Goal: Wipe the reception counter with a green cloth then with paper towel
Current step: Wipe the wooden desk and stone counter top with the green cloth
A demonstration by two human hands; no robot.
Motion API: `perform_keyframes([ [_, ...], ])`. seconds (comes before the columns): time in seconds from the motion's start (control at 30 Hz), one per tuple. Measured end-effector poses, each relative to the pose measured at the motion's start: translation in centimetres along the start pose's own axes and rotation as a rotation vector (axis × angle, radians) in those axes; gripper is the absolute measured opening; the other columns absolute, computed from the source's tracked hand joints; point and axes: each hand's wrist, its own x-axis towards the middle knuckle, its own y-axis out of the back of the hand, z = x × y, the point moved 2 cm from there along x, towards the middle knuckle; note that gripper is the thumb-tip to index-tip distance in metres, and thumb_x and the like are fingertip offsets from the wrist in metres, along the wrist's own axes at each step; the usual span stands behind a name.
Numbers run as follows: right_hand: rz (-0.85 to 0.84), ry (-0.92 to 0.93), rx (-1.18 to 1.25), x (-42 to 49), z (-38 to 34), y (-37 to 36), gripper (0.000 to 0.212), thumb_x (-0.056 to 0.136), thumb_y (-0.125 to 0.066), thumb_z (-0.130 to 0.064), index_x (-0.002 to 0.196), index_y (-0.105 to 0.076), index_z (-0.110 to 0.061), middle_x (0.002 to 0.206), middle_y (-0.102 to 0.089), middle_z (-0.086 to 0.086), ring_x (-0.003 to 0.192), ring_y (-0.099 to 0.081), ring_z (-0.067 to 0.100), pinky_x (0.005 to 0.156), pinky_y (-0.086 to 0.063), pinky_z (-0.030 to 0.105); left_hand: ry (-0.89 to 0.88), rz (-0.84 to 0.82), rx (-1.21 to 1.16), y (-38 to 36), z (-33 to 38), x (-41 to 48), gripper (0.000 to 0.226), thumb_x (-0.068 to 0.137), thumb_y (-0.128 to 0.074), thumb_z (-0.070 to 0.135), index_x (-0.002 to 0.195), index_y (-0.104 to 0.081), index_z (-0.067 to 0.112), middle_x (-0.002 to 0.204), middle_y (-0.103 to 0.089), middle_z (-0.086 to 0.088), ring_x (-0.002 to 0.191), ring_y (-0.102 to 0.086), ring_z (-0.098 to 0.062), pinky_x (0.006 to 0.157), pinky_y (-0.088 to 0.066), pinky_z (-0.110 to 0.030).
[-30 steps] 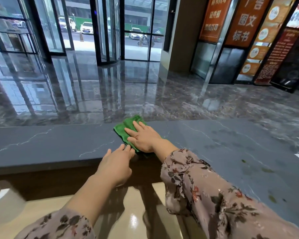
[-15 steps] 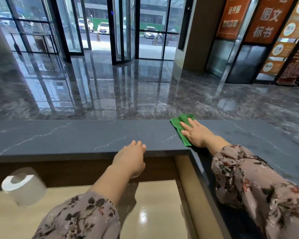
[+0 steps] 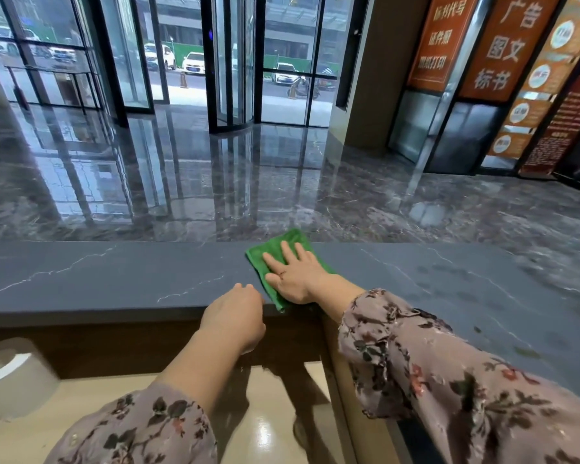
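**Inspector:** Head view. Where is the green cloth [image 3: 293,236]?

**Assistant:** Flat on the dark grey tabletop [image 3: 114,279], near the corner where the surface turns away to the right. It spans the tabletop's depth: the far edge reaches the outer rim and the near corner sits at the inner rim.

**Inspector:** And the right hand [image 3: 295,279]?

**Assistant:** Palm down on the cloth. Its fingers [image 3: 290,254] are straight and slightly spread, pressing the cloth. None curl round it.

**Inspector:** The left hand [image 3: 233,321]?

**Assistant:** Resting at the tabletop's near edge, just beside the cloth. I cannot tell whether they touch. The fingers are loosely bent over the edge and hold nothing.

**Inspector:** Paper towel?

**Assistant:** One roll of paper towel [image 3: 14,380], blurred, stands on the lower beige desk [image 3: 81,416] at far left, well apart from both hands.

**Inspector:** Anything further?

**Assistant:** There are floral sleeves [image 3: 449,380] on both arms and faint spots [image 3: 529,353] on the tabletop at right. A glossy marble floor [image 3: 215,195] and glass doors [image 3: 235,61] lie beyond.
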Motion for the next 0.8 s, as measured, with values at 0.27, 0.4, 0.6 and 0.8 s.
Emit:
perform_keyframes([
  [0.27, 0.028, -0.05, -0.014, -1.3, 11.3, -0.6, 0.057, 0.101, -0.013, -0.052, 0.153, 0.003, -0.034, 0.16, 0.013, 0.006, 0.148, 0.011, 0.025, 0.12, 0.001, 0.041, 0.11, 0.012, 0.026, -0.5, 1.2, -0.3, 0.046, 0.094, -0.052, 0.011, 0.14, -0.044, 0.014, 0.15, -0.037, -0.006, 0.142, -0.032, -0.023, 0.102, -0.044, -0.037],
  [0.4, -0.002, -0.276, 0.01, -3.4, 18.8, -1.2, 0.058, 0.101, -0.013, -0.051, 0.153, 0.004, -0.031, 0.16, 0.013, 0.009, 0.148, 0.01, 0.027, 0.12, 0.002, 0.041, 0.12, 0.043, -0.006, -0.5, 1.5, -0.8, 0.055, 0.095, -0.048, 0.008, 0.148, -0.033, 0.016, 0.157, -0.025, -0.005, 0.145, -0.026, -0.023, 0.108, -0.038, -0.037],
  [0.6, -0.012, -0.46, 0.09, -6.3, 20.7, -2.0, 0.058, 0.101, -0.014, -0.051, 0.153, 0.003, -0.032, 0.16, 0.014, 0.009, 0.147, 0.009, 0.031, 0.12, 0.001, 0.043, 0.128, 0.04, -0.018, -0.8, 1.3, -0.5, 0.052, 0.094, -0.047, 0.005, 0.144, -0.04, 0.015, 0.155, -0.03, -0.007, 0.142, -0.031, -0.025, 0.11, -0.037, -0.037],
  [0.8, 0.0, -0.263, 0.071, -7.9, 12.1, -2.1, 0.057, 0.101, -0.013, -0.049, 0.153, 0.005, -0.034, 0.158, 0.018, 0.011, 0.146, 0.014, 0.034, 0.119, 0.004, 0.047, 0.113, 0.049, -0.029, -0.8, 1.2, -0.4, 0.048, 0.092, -0.048, 0.005, 0.139, -0.048, 0.014, 0.148, -0.042, -0.009, 0.132, -0.045, -0.027, 0.104, -0.042, -0.037],
])
